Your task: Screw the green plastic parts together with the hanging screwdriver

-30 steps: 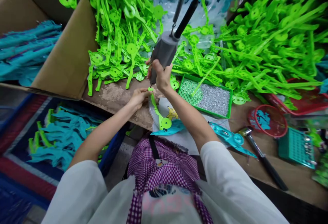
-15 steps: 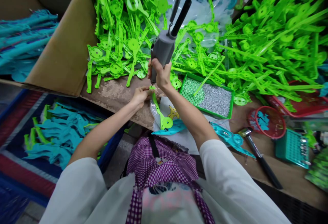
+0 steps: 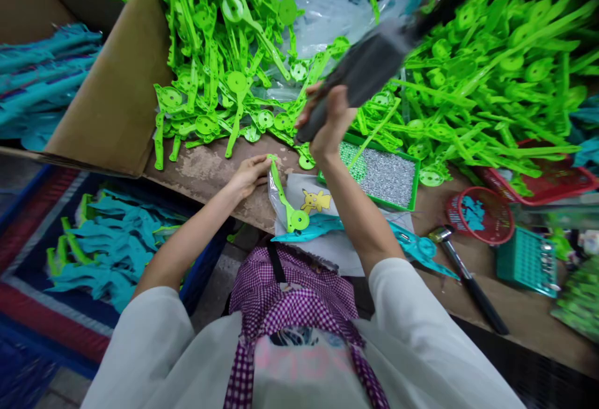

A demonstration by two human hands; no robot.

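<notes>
My left hand (image 3: pixel 251 175) pinches the top end of a lime-green plastic piece (image 3: pixel 281 195), whose round disc end points toward me. A clear plastic part lies along its left side. My right hand (image 3: pixel 331 123) is wrapped round a grey electric screwdriver (image 3: pixel 362 65), tilted with its tip down to the left and blurred by motion. The tip is up and to the right of the green piece, apart from it. Under the disc end, a long turquoise plastic piece (image 3: pixel 309 229) lies on a white cloth (image 3: pixel 344 253) with a yellow cartoon figure.
A green tray (image 3: pixel 414 187) of small silver screws sits right of my hands. Green parts (image 3: pixel 210 72) are heaped behind. Rightward lie a hammer (image 3: pixel 472 284), a red basket (image 3: pixel 508 237) and a turquoise basket (image 3: pixel 521 262). A blue bin (image 3: pixel 187 290) holds turquoise parts at left.
My right hand has lifted the screwdriver off the green piece's top end, moving it right and tilting it over. My left hand still grips the piece, slightly further left.
</notes>
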